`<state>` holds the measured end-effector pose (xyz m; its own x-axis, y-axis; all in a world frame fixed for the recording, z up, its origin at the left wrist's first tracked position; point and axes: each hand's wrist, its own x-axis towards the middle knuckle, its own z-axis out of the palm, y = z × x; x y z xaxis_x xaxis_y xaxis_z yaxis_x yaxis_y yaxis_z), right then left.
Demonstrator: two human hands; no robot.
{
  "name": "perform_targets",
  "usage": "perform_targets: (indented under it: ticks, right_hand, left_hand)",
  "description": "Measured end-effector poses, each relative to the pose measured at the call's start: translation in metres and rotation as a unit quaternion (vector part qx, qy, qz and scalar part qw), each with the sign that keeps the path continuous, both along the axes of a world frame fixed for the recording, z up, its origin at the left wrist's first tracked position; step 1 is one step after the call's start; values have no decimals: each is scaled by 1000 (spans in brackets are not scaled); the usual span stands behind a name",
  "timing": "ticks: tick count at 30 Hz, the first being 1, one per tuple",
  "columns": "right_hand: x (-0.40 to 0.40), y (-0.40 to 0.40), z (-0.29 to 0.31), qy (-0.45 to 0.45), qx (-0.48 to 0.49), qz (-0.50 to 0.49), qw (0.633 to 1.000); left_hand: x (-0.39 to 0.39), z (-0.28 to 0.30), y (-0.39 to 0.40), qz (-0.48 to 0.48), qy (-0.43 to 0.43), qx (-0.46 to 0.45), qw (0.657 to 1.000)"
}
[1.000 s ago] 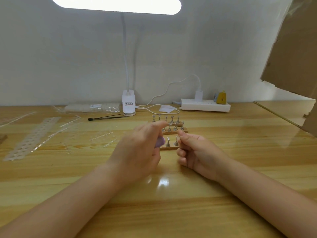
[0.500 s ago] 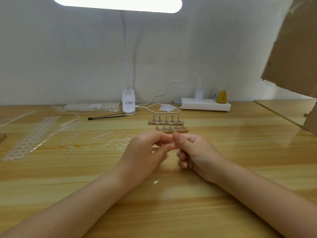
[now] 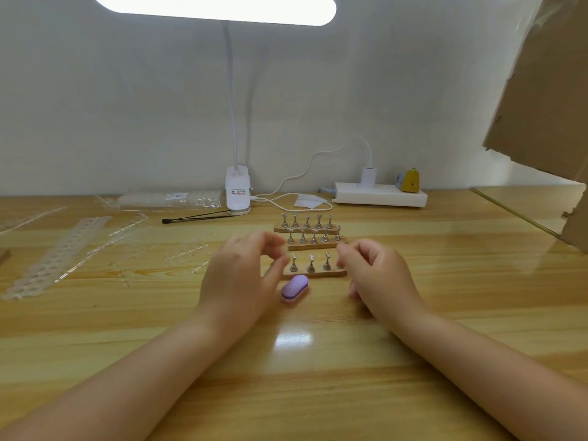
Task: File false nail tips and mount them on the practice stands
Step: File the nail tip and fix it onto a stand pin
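Pale wood worktop meets a plain white wall, lit by a clip-on lamp. Both hands have drawn apart since half a second ago: the left hand hovers with fingers loosely spread, holding nothing; the right hand is loosely curled, and I cannot tell if it pinches a nail tip. Between them a purple nail buffer now lies uncovered, just near of three wooden practice stands. Clear tip strips lie far left; a power strip sits at the wall.
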<state>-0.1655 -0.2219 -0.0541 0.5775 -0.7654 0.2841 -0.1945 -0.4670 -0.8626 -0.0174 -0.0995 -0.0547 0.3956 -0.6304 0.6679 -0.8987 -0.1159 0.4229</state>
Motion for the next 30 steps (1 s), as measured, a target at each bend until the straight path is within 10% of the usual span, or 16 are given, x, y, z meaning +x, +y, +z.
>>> perform_targets:
  ticks: [8, 30]
  right_hand:
    - [0, -7, -6, 148, -235, -46, 959]
    - [6, -14, -4, 206, -288, -38, 935]
  left_hand:
    - [8, -4, -1, 78, 22, 40, 996]
    - [5, -10, -4, 86, 72, 85, 990]
